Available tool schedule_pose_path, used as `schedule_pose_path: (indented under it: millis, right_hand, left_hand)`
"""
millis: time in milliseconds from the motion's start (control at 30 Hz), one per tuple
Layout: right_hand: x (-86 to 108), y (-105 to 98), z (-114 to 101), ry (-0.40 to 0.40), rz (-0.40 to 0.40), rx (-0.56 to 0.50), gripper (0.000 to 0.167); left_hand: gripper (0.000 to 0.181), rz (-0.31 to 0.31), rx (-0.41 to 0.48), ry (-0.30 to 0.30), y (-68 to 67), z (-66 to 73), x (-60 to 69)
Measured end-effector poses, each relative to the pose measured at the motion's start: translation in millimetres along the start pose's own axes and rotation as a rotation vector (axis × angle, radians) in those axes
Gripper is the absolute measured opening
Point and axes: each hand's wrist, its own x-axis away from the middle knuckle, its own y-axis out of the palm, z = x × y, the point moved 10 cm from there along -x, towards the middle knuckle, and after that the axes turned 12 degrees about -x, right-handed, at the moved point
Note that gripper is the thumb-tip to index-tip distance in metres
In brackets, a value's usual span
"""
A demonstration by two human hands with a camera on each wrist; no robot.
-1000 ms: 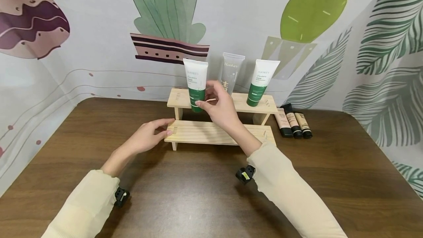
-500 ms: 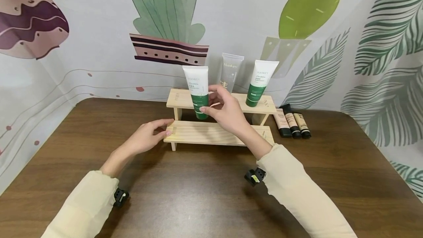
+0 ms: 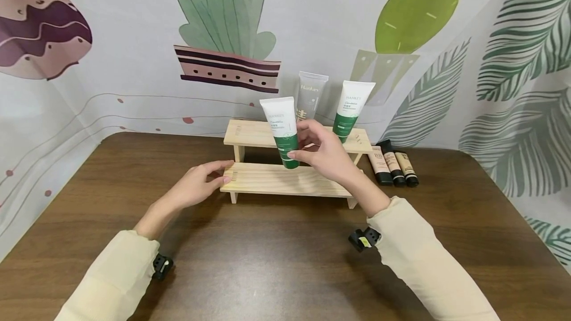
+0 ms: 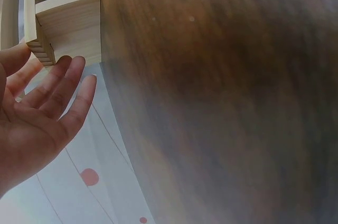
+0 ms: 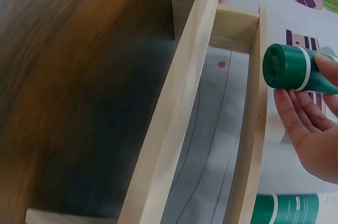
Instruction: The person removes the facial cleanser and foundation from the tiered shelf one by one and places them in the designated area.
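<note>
My right hand [image 3: 327, 155] pinches a white and green tube [image 3: 282, 130] near its green cap, holding it above the lower step [image 3: 285, 180] of a two-tier wooden stand. The right wrist view shows the green cap [image 5: 288, 66] between thumb and fingers [image 5: 303, 113]. At the lower step's left end, my left hand [image 3: 196, 185] grips the board, thumb at the front and fingers behind; the left wrist view shows it [image 4: 45, 102] against the wood [image 4: 71, 23]. On the upper step [image 3: 250, 134] stand a grey tube [image 3: 311, 95] and another white and green tube [image 3: 352, 108].
Three small tubes, one pink [image 3: 380, 165], one with a black top end [image 3: 394, 164] and one beige [image 3: 407, 167], lie on the brown table [image 3: 250, 256] right of the stand. Behind it hangs a cloth [image 3: 134, 38] printed with cacti and leaves.
My right hand has carried the white and green tube to the right and lower, from before the upper step to over the lower one. My left hand has stayed on the stand.
</note>
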Motion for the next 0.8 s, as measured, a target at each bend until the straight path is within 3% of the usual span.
schedule_pose_path:
  millis: [467,800]
  right_hand:
    - [12.8,-29.2,9.1,0.059,-0.055,0.076,0.044]
    - [30.1,-64.0,15.8,0.092,-0.07,0.167,0.042]
  left_hand:
    - [0.039,0.007,-0.02,0.003,0.7,-0.6,-1.6]
    - [0.04,0.01,-0.023,0.007,0.3,-0.9,-0.9]
